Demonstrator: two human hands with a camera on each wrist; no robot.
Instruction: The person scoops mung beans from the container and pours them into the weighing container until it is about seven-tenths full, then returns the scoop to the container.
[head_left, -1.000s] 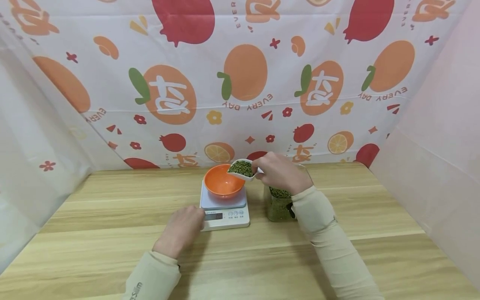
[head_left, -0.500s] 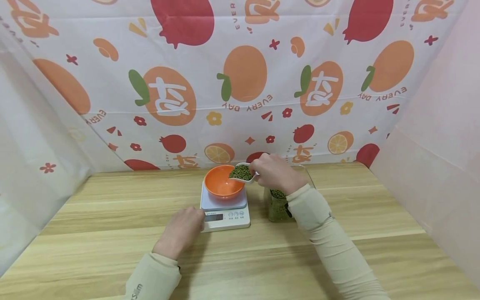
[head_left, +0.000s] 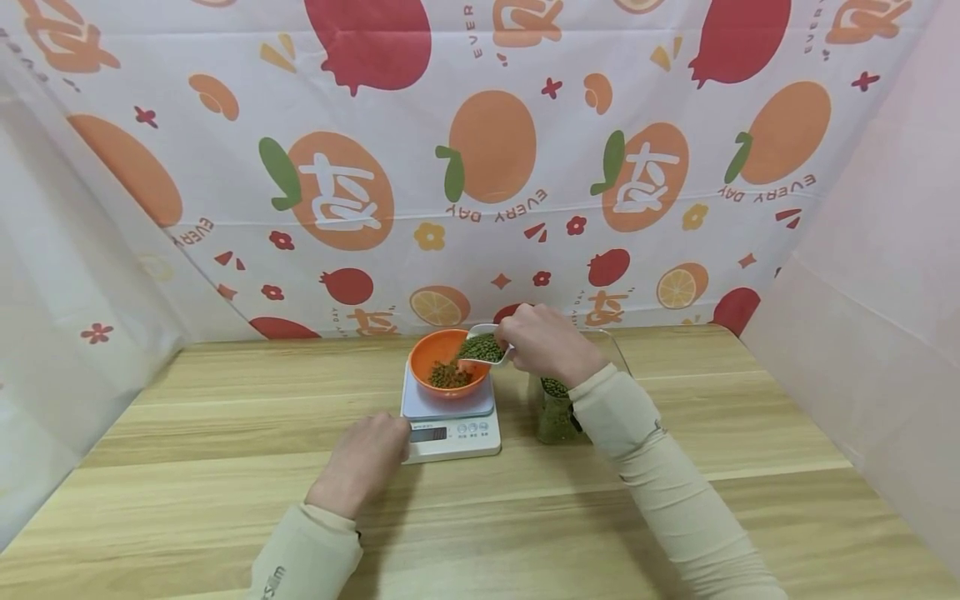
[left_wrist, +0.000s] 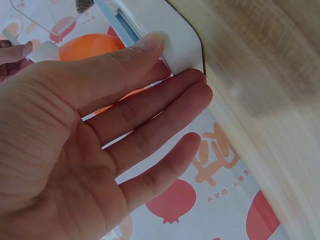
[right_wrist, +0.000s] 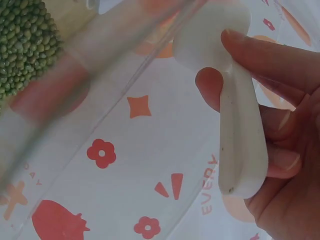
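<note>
Pouring seems underway: the right hand (head_left: 543, 340) pinches the scoop (right_wrist: 242, 142) over the right side of the bowl (head_left: 424, 354), beans (head_left: 449, 377) in both. The left hand (head_left: 362, 460), fingers loosely extended, touches the scale (head_left: 453, 450); further tipping seems called for.

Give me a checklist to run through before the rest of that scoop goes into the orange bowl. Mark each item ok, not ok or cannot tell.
1. Scoop secure: ok, the right hand grips its handle.
2. Scoop lined up: ok, in the head view its lip is over the right part of the orange bowl.
3. Bowl seated: ok, upright on the scale.
4. Scoop empty: not ok, green beans lie in it as well as in the bowl.
5. Left hand clear of the scale: not ok, it appears to touch the edge.
6. Weight reading: cannot tell, the display is too small to read.
</note>
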